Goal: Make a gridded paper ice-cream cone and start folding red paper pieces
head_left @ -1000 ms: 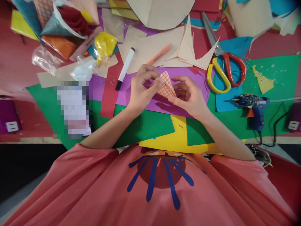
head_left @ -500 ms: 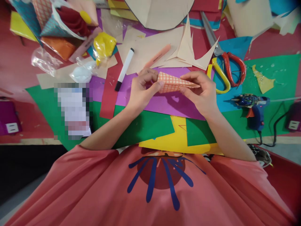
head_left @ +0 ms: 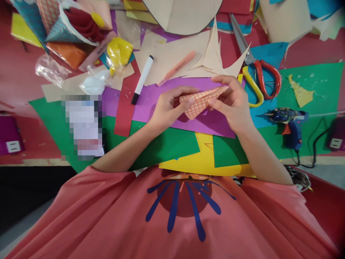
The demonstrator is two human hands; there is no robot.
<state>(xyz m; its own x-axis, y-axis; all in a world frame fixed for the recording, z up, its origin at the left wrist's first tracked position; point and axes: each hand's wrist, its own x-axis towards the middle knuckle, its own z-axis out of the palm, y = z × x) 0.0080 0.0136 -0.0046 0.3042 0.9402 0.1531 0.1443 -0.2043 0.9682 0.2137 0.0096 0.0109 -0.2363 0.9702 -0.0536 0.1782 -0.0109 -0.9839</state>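
Between both hands is a small paper cone [head_left: 198, 106], pale with an orange grid drawn on it, held above purple paper [head_left: 212, 124]. My left hand [head_left: 174, 106] grips its wide end, thumb pressed on the near face. At the narrow end, my right hand [head_left: 231, 102] pinches the cone near its tip, which points up and right. A seam or fold shows along its upper side. Some fingers of both hands are hidden behind the paper. Beyond the hands lie an orange marker [head_left: 178, 67] and a white marker with black ends [head_left: 142, 79].
To the right are scissors [head_left: 258, 72] with red and yellow handles and a blue glue gun [head_left: 293, 126] with its cord. A blurred-out phone [head_left: 84, 129] lies left. Cut paper scraps [head_left: 210, 54], a yellow clay packet [head_left: 120, 52] and gridded cones [head_left: 51, 21] sit farther back.
The cone has turned in my hands: its wide end swung toward me and its tip rose, exposing the seam. My left hand shifted slightly right, uncovering more of the orange marker.
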